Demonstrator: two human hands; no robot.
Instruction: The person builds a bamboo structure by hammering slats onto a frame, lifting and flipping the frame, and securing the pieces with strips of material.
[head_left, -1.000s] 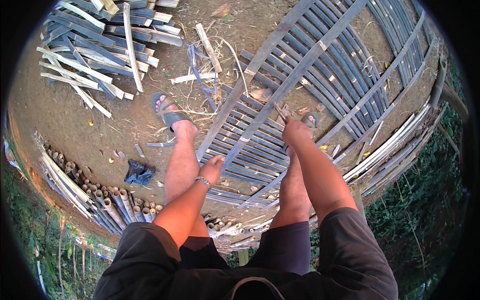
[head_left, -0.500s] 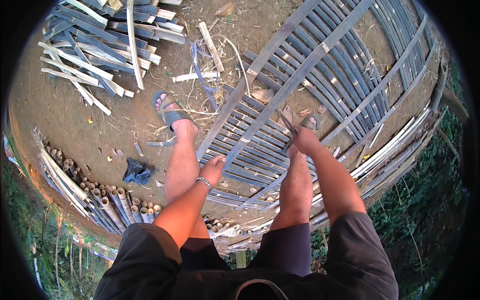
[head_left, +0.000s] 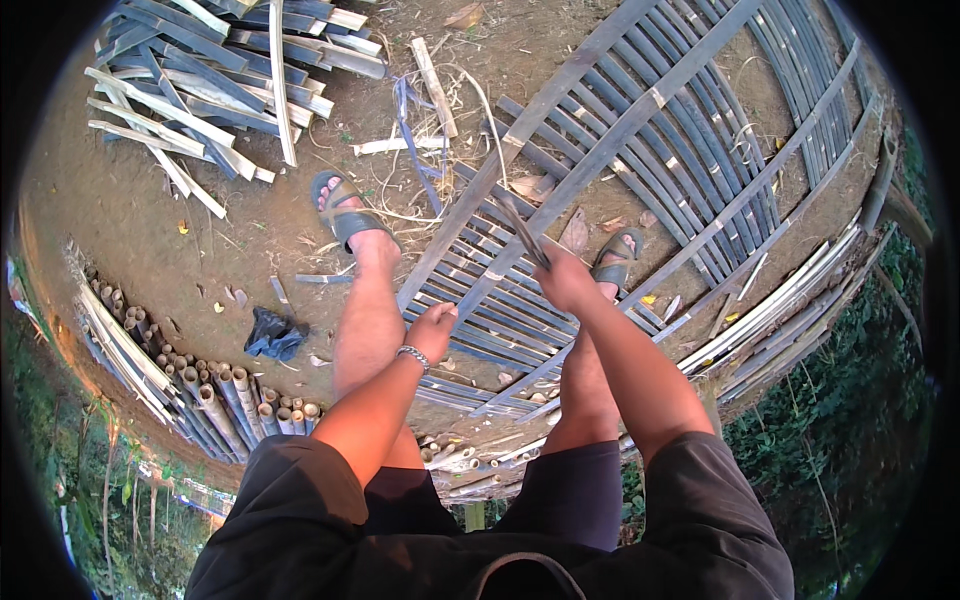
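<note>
Underfoot, on bare dirt: a person stands over a large slatted bamboo panel (head_left: 640, 180), seen from the head camera looking straight down.

Panel: flat on the ground, long slats crossed by paler battens; it lies where it lay a second ago, with no shift that I can see.

Slat pile: loose split bamboo strips (head_left: 200, 80) stacked upper left, well apart from the hands. Cut bamboo poles (head_left: 215, 400) lie in a row lower left.

Feet: left sandal (head_left: 340, 205) on the dirt beside the panel's edge; right sandal (head_left: 615, 262) planted on the slats.

Right hand (head_left: 563, 280): closed round a thin dark strip (head_left: 522, 232) that sticks up and away from the fist. A second ago this hand was lower, close to the slats; now it is raised, the strip clear of the panel.

Left hand (head_left: 435, 328): fingers loosely curled, nothing clearly held, hovering near the panel's near edge; a bracelet sits on the wrist. Little moved since before.

Reading: the strip looks lifted free, probably ready to be set or threaded elsewhere in the panel.

Small item: a dark crumpled rag (head_left: 270, 335) on the dirt, left of the leg.
</note>
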